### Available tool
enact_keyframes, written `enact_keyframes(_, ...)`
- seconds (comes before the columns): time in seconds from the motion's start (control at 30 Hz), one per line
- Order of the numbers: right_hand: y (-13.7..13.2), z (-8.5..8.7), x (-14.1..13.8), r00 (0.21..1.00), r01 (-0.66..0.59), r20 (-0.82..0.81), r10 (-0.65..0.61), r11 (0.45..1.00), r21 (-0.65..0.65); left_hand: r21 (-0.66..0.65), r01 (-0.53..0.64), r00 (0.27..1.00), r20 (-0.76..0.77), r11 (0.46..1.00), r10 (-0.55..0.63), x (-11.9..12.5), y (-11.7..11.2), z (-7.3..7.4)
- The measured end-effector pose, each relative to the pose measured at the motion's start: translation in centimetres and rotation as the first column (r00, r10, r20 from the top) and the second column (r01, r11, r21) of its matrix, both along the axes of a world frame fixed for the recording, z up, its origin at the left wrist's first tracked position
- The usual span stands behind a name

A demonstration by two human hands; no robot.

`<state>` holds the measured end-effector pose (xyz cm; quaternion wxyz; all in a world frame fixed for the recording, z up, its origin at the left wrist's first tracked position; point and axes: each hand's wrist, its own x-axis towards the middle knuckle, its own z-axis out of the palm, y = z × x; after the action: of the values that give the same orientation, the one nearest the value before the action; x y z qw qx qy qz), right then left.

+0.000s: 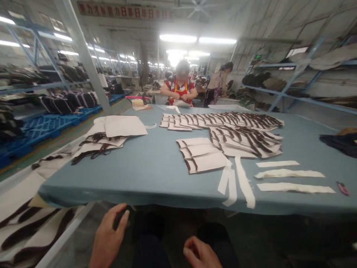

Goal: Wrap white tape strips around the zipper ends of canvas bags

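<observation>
Spreading thumb from fingers, the left hand (107,236) hangs by the table's (153,171) near edge; the right hand (202,254) curls, grip unclear. Bare surface separates pile (125,126) and panels (209,162).

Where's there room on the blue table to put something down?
The biggest bare patch on the table is its middle, between the left pile of pale panels and the small stack right of centre, reaching to the front edge near the left hand. It's crowded at the back right, where dark-edged panels overlap, and pale strips lie front right.
</observation>
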<state>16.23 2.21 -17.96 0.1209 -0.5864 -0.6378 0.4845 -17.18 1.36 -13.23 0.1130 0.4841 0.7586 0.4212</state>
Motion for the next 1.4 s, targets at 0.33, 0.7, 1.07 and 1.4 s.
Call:
enact_keyframes(0.33, 1.3, 6.3, -1.0, 0.981, -0.194, 0.029, 0.192, 0.968, 0.162, 0.033, 0.275, 0.961, -0.004, 0.961, -0.275, 8.1, 1.0, 3.1)
enact_keyframes(0.7, -2.2, 10.1, 1.7, 0.987, -0.141, 0.109, 0.119, 0.964, 0.224, 0.019, 0.488, 0.865, 0.123, 0.873, -0.486, 12.5, 1.6, 5.4)
enact_keyframes(1.07, 3.9, 11.4, 6.2, 0.989, 0.001, 0.14, -0.051, 0.943, 0.333, -0.07, 0.511, 0.816, 0.353, 0.856, -0.458, 16.1, 10.0, 5.4)
enact_keyframes(1.4, 13.5, 12.3, 6.6, 0.939, 0.026, 0.288, -0.19, 0.872, 0.489, -0.337, 0.394, 0.836, 0.518, 0.855, -0.181, 21.1, 24.0, 4.9)
